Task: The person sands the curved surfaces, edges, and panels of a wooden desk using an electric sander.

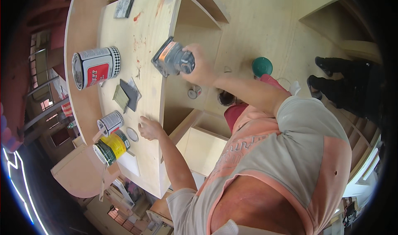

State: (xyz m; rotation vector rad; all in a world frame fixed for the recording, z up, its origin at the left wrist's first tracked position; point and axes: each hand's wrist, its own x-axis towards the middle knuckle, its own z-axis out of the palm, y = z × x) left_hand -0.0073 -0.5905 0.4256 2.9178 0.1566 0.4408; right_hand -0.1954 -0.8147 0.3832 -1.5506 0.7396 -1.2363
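Observation:
My right hand [200, 65] is wrapped round the body of an electric palm sander [169, 57], dark grey with an orange label. The sander is tilted, its square pad facing the long edge of a pale wooden cabinet top [143, 92]; whether the pad touches the wood I cannot tell. Lying on that top, my left hand [151, 128] has its fingers apart and holds nothing. Beside it is a round metal lid [132, 134]. Reddish filler smears mark the wood farther up.
Several cans stand on the top: a large one [96, 67], a small one [110, 123] and a yellow-green one [112, 147]. Flat scrapers [129, 95] and a dark block [124, 7] lie there. A green bowl [262, 66] is on the floor; another person's legs [342, 79] show at right.

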